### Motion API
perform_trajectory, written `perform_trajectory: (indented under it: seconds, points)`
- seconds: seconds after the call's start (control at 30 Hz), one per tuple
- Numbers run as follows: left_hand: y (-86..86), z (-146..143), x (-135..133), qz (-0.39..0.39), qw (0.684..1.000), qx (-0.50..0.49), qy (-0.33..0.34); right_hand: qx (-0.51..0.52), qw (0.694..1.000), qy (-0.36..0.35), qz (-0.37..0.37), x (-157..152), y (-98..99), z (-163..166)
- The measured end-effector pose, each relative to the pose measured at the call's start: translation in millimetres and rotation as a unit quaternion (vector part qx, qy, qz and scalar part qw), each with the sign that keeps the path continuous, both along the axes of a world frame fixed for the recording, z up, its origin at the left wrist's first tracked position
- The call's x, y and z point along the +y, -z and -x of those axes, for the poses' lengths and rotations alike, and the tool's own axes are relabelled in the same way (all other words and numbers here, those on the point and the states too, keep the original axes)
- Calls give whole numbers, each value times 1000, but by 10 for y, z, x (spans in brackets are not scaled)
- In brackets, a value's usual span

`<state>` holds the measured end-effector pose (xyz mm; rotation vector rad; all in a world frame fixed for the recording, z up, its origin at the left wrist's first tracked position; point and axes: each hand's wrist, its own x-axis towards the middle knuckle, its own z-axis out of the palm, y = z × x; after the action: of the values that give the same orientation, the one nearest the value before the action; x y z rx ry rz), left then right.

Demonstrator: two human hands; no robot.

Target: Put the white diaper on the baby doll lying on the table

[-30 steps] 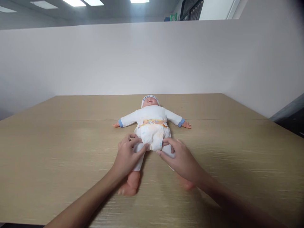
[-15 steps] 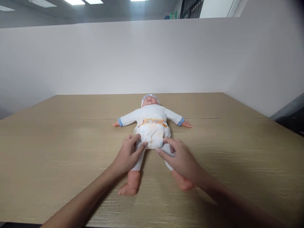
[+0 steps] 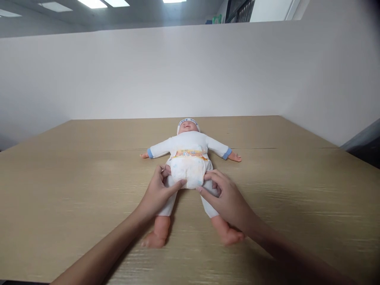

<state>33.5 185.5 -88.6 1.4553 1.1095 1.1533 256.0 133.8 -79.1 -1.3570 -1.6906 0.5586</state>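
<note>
A baby doll (image 3: 191,138) lies face up with arms spread, in white clothes with blue cuffs and a printed headband. Over its trousers it wears a white diaper (image 3: 188,168) with an orange patterned waistband. At the diaper's left leg edge is my left hand (image 3: 158,188), its fingers curled by the doll's hip and its thumb stretched across the lower front. My right hand (image 3: 224,192) holds the opposite leg edge, with bent fingers at the side and the thumb near the bottom. The fingertips are partly hidden against the diaper and trousers.
The doll rests on a wide wooden table (image 3: 89,190) with a thin seam across it. A white partition (image 3: 178,71) rises behind the table and along its right side. A dark object (image 3: 366,148) stands beyond the right edge.
My left fingers have shifted slightly outward to the left, while the thumb stays on the diaper. The diaper front looks more spread out, and the doll's left-side leg has moved outward.
</note>
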Motion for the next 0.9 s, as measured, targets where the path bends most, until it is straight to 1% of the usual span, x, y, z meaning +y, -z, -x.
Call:
perform_trajectory:
  seconds: [0.1,0.23,0.33,0.5,0.57,0.73,0.8,0.9]
  points:
    - [13,0,-8,45,997,-60,-8,-3,1000,2,12,-18,6,5]
    - [21,-4,-18,66,994,-86,-10,-14,999,-4,31,-40,24,33]
    - [32,4,-9,66,994,-83,-7,-23,999,-20,29,-39,30,67]
    - [-14,46,3,79,996,-22,-46,-23,999,-10,28,-10,59,116]
    - [-67,69,-9,77,996,13,-35,-25,999,-9,28,13,84,120]
    - [-167,123,-43,53,994,99,19,-14,1000,-6,11,77,156,112]
    - [-166,133,-39,63,993,91,35,-3,1000,-8,9,95,175,107]
    - [-131,121,-12,98,993,11,57,20,1000,-4,12,113,184,94]
